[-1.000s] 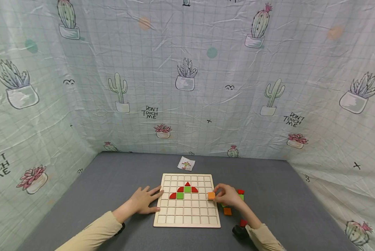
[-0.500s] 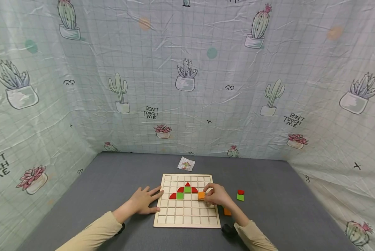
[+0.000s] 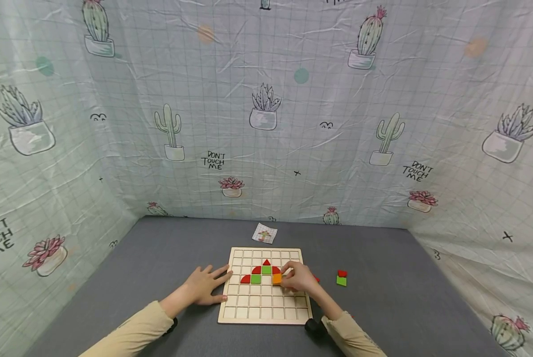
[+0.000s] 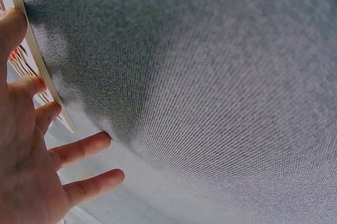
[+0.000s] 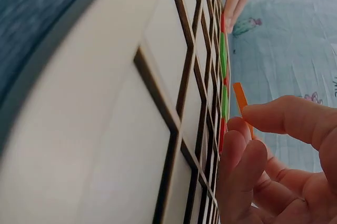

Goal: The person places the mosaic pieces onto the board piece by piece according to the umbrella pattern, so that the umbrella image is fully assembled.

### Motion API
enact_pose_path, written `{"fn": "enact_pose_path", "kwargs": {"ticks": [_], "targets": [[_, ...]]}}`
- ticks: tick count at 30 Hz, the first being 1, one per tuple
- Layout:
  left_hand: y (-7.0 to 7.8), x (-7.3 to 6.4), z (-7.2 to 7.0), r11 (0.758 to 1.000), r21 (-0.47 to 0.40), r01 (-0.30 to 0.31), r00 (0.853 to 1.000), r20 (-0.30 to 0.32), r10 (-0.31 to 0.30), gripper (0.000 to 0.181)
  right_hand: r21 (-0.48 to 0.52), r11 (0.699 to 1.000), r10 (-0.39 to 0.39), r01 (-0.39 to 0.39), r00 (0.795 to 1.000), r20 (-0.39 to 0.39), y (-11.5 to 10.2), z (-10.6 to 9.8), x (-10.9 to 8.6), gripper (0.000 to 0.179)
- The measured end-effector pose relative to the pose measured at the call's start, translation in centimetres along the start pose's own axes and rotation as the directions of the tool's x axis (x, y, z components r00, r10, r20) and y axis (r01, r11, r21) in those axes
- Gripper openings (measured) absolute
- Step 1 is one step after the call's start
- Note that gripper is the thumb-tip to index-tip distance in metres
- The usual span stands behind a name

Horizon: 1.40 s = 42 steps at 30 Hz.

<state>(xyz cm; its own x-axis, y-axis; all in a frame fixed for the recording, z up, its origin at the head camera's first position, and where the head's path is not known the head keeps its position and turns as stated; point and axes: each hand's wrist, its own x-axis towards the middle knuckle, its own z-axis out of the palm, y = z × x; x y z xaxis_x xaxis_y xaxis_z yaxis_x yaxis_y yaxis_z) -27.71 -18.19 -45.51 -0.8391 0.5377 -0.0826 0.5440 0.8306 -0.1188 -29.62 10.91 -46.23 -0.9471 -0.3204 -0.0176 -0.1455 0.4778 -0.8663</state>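
A pale wooden grid board (image 3: 243, 317) lies on the grey table. Set in its cells are a red triangle (image 3: 266, 262), several red quarter-round tiles (image 3: 246, 279) and two green square tiles (image 3: 256, 278). My right hand (image 3: 299, 277) pinches an orange square tile (image 3: 277, 279) between thumb and fingers, over the board just right of the pattern. In the right wrist view this orange tile (image 5: 240, 97) is tilted on edge, apart from the board surface. My left hand (image 3: 202, 285) rests with spread fingers at the board's left edge; in the left wrist view some fingertips (image 4: 50, 109) touch the rim.
A small printed card (image 3: 265, 233) showing a coloured pattern lies behind the board. Right of the board lie a red tile (image 3: 342, 273) and a green tile (image 3: 341, 281). My right forearm hides other loose tiles. A patterned curtain (image 3: 266, 163) surrounds the table.
My right hand has carried the orange tile leftward, from the board's right edge to beside the pattern. The left hand and the board have stayed put.
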Motion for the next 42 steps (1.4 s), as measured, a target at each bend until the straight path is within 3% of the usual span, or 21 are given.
{"fn": "enact_pose_path", "kwargs": {"ticks": [16, 42], "targets": [[-0.1, 0.0, 0.2, 1.000, 0.009, -0.007, 1.000, -0.014, 0.007, 0.066, -0.025, 0.997, 0.068, -0.068, 0.997, -0.030, -0.9, 1.5, 1.0, 0.021], [-0.2, 0.2, 0.4, 1.000, 0.002, 0.005, 1.000, 0.001, -0.005, 0.067, -0.119, 0.992, 0.033, -0.040, 0.998, -0.061, -1.2, 2.5, 1.9, 0.020]]}}
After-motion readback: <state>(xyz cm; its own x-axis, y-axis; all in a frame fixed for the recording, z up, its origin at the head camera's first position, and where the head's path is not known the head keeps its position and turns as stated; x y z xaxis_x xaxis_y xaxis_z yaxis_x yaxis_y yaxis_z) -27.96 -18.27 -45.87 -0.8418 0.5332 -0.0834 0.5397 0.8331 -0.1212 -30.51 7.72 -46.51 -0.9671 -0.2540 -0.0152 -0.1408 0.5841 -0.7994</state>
